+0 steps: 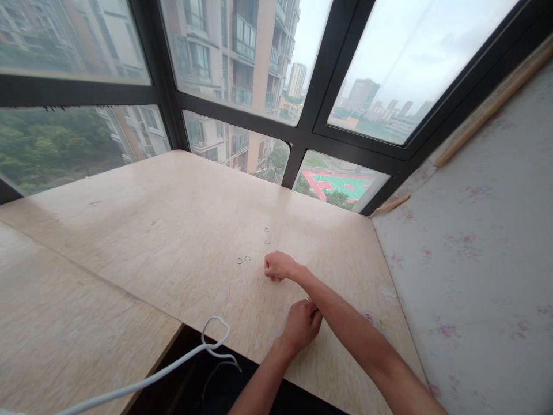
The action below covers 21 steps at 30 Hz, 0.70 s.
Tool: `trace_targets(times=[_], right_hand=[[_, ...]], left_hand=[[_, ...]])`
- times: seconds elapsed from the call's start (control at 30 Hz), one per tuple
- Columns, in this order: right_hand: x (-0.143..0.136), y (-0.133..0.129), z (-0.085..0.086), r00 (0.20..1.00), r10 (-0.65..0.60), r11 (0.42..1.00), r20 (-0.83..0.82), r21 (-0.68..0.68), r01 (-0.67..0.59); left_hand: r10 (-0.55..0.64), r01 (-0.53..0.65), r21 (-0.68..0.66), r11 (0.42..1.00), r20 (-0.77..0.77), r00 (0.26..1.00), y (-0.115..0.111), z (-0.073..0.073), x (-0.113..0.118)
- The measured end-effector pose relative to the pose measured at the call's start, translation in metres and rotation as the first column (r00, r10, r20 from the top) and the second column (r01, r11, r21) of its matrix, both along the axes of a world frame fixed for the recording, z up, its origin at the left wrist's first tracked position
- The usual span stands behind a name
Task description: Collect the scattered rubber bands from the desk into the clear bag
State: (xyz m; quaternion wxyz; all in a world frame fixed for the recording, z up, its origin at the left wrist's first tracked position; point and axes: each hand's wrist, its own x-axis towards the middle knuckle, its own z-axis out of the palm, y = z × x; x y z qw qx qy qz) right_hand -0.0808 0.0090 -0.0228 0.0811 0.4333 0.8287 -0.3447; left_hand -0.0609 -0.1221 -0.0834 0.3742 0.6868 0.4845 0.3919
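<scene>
My right fingertips [268, 270]: curled, contents unseen | my left fingers [314, 314]: partly behind my right forearm [345, 323] | white cable [142, 383]: cut off at lower edge | small packets [375, 320]: too small to read

home-like room, marbled window ledge [173, 213], floral wallpaper [484, 248], dark-framed windows [242, 63] facing apartment blocks [244, 34]

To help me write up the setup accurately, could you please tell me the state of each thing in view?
Right hand: fingers curled in, contents hidden
Left hand: curled, partly behind the right forearm
Side-by-side rings: two, lying flat
Farther rings: two, flat, apart
White cable: looped near the edge
Windows: seem shut
Wooden trim: gap in its run
</scene>
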Motion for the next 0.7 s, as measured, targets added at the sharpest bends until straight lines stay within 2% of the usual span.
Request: trace_targets(times=[0.17,0.23,0.3,0.37,0.4,0.47,0.6,0.7], right_hand=[[0.023,-0.012,0.009,0.977,-0.032,0.981,-0.211,-0.193,-0.009],[0.032,-0.017,0.012,0.942,-0.084,0.965,-0.324,-0.263,-0.005],[0.044,-0.023,0.014,0.850,-0.208,0.934,-0.485,-0.358,0.025],[0.057,-0.030,0.016,0.703,-0.362,0.885,-0.612,-0.462,0.053],[0.063,-0.034,0.017,0.638,-0.424,0.861,-0.643,-0.504,0.064],[0.076,-0.042,0.022,0.568,-0.495,0.828,-0.657,-0.554,0.080],[0.096,-0.061,0.035,0.490,-0.565,0.792,-0.664,-0.602,0.097],[0.109,-0.073,0.038,0.441,-0.613,0.771,-0.655,-0.619,0.152]], left_hand=[[-0.021,0.020,0.005,1.000,0.061,0.998,0.000,0.004,-0.002],[-0.018,0.018,-0.003,1.000,0.067,0.998,0.000,0.004,-0.003],[-0.016,0.016,-0.005,1.000,0.073,0.997,0.000,0.005,-0.003],[-0.019,0.019,-0.005,1.000,0.082,0.996,0.001,0.006,-0.004],[-0.018,0.018,-0.005,1.000,0.086,0.996,0.001,0.006,-0.004],[-0.007,0.007,-0.006,1.000,0.090,0.996,0.002,0.007,-0.004],[0.016,-0.015,-0.003,1.000,0.092,0.996,0.002,0.007,-0.003],[0.026,-0.027,0.019,0.999,0.070,0.997,0.003,0.002,-0.003]])
